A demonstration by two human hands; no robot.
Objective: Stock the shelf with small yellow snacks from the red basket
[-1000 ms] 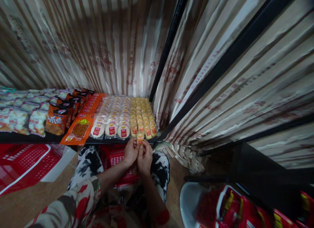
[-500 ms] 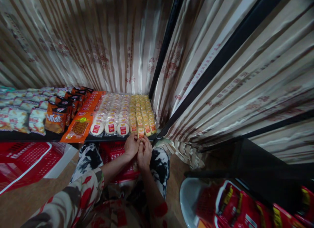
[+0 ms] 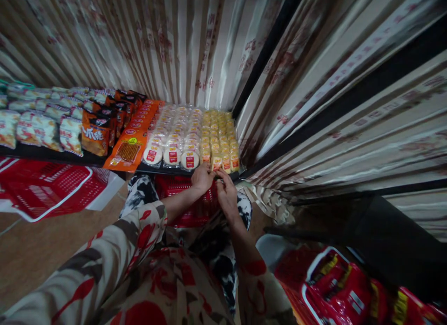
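Note:
My left hand [image 3: 201, 178] and my right hand [image 3: 226, 195] meet at the front edge of a low black shelf [image 3: 45, 153]. Their fingertips pinch the lower edge of a small yellow snack packet [image 3: 217, 163]. That packet stands at the front of several rows of the same yellow packets [image 3: 218, 134] at the shelf's right end. Round white cakes with red labels [image 3: 172, 155] lie just left of them. My knees in black-and-white trousers frame a red basket [image 3: 181, 194] under my hands.
Further left on the shelf lie flat orange packets [image 3: 128, 151], orange-brown bags [image 3: 94, 135] and pale snack bags [image 3: 35, 127]. A red basket [image 3: 45, 185] lies on the floor at left. Red baskets with goods [image 3: 335, 287] sit at bottom right. Striped sheeting and a black post [image 3: 268, 50] close the back and right.
My hands have carried the yellow packet up from in front of the shelf edge to the front row. The camera has dipped and shifted, so the shelf sits higher in view.

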